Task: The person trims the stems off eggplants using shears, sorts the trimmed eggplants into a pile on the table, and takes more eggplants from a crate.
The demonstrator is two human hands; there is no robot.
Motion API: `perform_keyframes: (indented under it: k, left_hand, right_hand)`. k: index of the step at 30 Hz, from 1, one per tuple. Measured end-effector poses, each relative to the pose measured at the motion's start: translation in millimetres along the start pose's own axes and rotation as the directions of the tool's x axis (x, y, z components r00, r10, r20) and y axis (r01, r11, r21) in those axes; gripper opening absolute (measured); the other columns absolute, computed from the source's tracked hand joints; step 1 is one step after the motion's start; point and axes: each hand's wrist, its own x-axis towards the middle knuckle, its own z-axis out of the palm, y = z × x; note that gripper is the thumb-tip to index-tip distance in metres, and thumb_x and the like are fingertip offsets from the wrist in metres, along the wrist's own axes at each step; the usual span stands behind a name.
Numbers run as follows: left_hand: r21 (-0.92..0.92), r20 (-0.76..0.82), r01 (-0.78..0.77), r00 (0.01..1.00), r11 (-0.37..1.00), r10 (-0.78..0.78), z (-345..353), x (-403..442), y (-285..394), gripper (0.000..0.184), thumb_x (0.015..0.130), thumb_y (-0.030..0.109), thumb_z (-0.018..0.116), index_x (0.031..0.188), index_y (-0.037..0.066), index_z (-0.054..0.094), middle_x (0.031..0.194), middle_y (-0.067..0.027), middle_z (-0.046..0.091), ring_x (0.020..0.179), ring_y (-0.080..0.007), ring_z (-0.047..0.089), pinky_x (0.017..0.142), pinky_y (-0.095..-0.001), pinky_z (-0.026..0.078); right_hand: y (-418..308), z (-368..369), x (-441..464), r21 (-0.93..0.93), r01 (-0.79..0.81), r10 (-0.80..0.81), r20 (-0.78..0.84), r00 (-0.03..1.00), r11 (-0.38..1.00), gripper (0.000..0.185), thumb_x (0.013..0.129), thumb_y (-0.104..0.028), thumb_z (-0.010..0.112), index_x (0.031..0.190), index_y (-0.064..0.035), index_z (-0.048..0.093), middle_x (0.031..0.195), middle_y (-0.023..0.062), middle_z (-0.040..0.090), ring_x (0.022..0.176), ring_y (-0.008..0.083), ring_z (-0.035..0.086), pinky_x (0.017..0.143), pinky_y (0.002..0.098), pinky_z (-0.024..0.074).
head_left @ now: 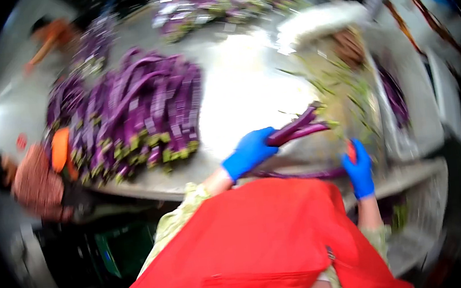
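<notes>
The wide table (226,105) carries a large eggplant pile (137,111). Nearer the person, above this table, at least two held eggplants (299,127) are enclosed by the left grip (251,153). The right grip (359,170) curls around a small red object (351,151), blurred. The present step seems handling the held eggplants; the next move would call for steady holding.

The person's left hand (250,153), gloved in blue, angled toward the far right, fingers curled in a grip, left wrist (219,182) bare. The right hand (359,171), also blue-gloved, was clenched farther right, right forearm (369,213) pointing away.
</notes>
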Motion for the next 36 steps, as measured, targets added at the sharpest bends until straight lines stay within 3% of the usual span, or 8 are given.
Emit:
perform_keyframes:
  k: [6,9,15,19,21,30,33,36]
  left_hand:
    - [-0.701,-0.51,-0.155,0.791,0.696,-0.337,-90.2,-0.1,11.7,0.028,0.075,0.016,0.069,0.098,0.003,0.059,0.083,-0.0027,0.061,0.072,-0.0136,0.056,0.065,-0.0277,0.046]
    - [-0.556,-0.831,-0.719,0.466,0.417,-0.303,-146.9,12.3,-15.4,0.031,0.076,0.014,0.07,0.102,0.005,0.056,0.082,-0.0045,0.059,0.072,-0.0177,0.059,0.063,-0.0311,0.051]
    - [-0.197,-0.847,-0.979,0.197,-0.053,-0.493,-258.1,-9.8,-65.2,0.037,0.084,0.038,0.055,0.101,0.005,0.062,0.107,-0.0122,0.062,0.093,-0.0271,0.059,0.091,-0.0377,0.044]
    - [-0.086,-0.68,-0.993,0.116,-0.079,-0.724,-291.7,11.6,-128.8,0.037,0.088,0.037,0.049,0.099,0.004,0.061,0.103,-0.0096,0.063,0.09,-0.0231,0.058,0.089,-0.0334,0.043]
    - [-0.21,-0.781,-0.885,-0.104,0.416,-0.616,-289.2,24.7,-162.9,0.038,0.088,0.037,0.048,0.102,0.003,0.059,0.107,-0.0102,0.061,0.093,-0.0223,0.056,0.089,-0.034,0.042]
    - [-0.6,-0.689,-0.794,0.447,0.101,-0.571,-283.9,35.8,-160.3,0.052,0.086,0.033,0.044,0.113,-0.01,0.049,0.123,-0.0283,0.048,0.117,-0.0417,0.044,0.104,-0.0502,0.031]
    - [-0.806,-0.528,-0.466,0.845,-0.366,0.087,-241.1,54.7,-147.6,0.028,0.085,0.015,0.047,0.099,-0.002,0.063,0.107,-0.018,0.062,0.108,-0.0279,0.056,0.097,-0.0422,0.042]
    - [-0.938,-0.329,-0.32,0.943,0.133,-0.051,-108.4,88.4,-40.0,0.036,0.088,0.019,0.049,0.119,0.0,0.052,0.105,-0.0097,0.063,0.097,-0.0198,0.06,0.088,-0.0314,0.046]
  right_hand:
    - [35.1,-11.5,2.7,0.164,-0.147,0.149,0.004,0.989,0.975,0.051,0.078,0.001,0.053,0.127,-0.0019,0.044,0.104,0.0033,0.055,0.083,0.0097,0.051,0.07,0.0213,0.0424]
    - [41.4,-7.9,0.7,0.151,-0.123,0.127,-0.016,0.992,0.981,0.046,0.079,-0.004,0.057,0.124,-0.0082,0.047,0.089,-0.0012,0.055,0.062,0.0044,0.046,0.046,0.0183,0.0354]
    - [30.9,-5.2,4.6,0.188,-0.208,0.197,0.076,0.977,0.96,0.051,0.078,0.005,0.054,0.127,-0.0008,0.042,0.116,0.0055,0.051,0.101,0.0126,0.05,0.091,0.0267,0.0386]
    - [17.7,-3.6,4.9,0.175,-0.201,0.189,0.081,0.979,0.964,0.051,0.078,0.004,0.055,0.127,-0.0013,0.042,0.114,0.0047,0.052,0.096,0.0117,0.051,0.087,0.0253,0.041]
    - [19.1,-3.9,2.3,0.164,-0.21,0.202,0.064,0.977,0.964,0.05,0.077,0.003,0.056,0.126,-0.0012,0.043,0.112,0.0046,0.053,0.094,0.0113,0.052,0.085,0.0249,0.0418]
    - [72.0,-33.7,-6.8,0.051,0.003,0.004,-0.154,0.988,0.999,0.048,0.08,-0.005,0.057,0.126,-0.0068,0.045,0.092,-0.0021,0.053,0.067,0.0057,0.047,0.055,0.0191,0.0371]
    - [44.0,-40.6,-14.4,0.235,-0.106,0.166,-0.255,0.953,0.966,0.047,0.081,-0.005,0.058,0.126,-0.0053,0.045,0.094,-0.0013,0.054,0.069,0.006,0.047,0.054,0.0197,0.0374]
    - [14.0,-51.2,-31.1,0.395,-0.081,0.245,-0.386,0.889,0.915,0.046,0.082,-0.004,0.058,0.126,-0.0038,0.044,0.096,-0.0005,0.054,0.071,0.0062,0.048,0.054,0.0202,0.0376]
